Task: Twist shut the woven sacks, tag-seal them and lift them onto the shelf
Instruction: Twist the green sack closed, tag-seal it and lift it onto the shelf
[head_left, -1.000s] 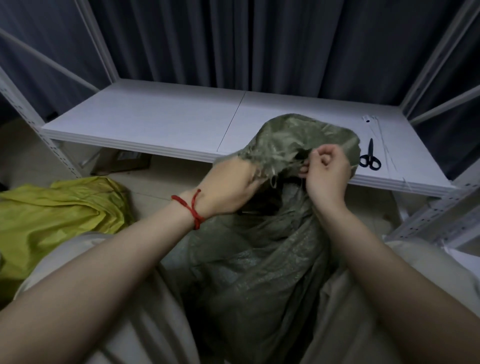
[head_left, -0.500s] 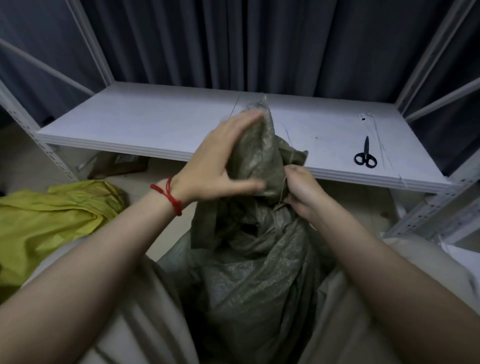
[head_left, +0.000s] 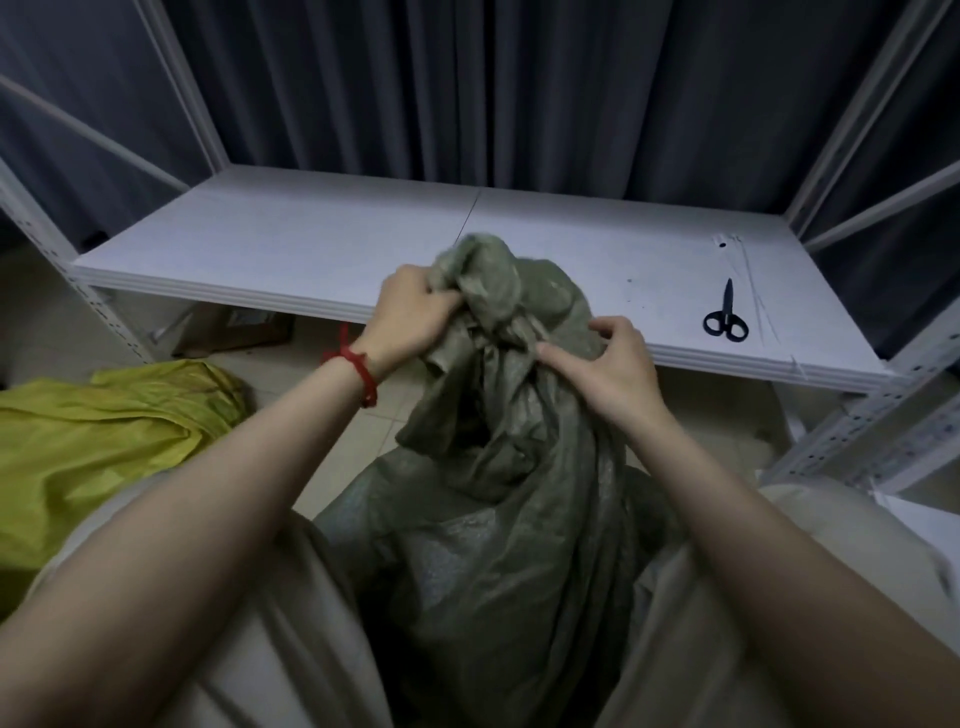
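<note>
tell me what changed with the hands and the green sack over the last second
The left hand, open over the raised top half a second ago, now grips the bunched top of the green sack, which sits lower. The right hand shifted to the right side of the neck and holds it. Unchanged: scissors on the shelf, yellow sack on the floor.

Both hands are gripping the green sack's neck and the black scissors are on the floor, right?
No. The head view shows the black scissors on the white shelf, not the floor. The left hand and right hand do grip the green sack's neck.
</note>
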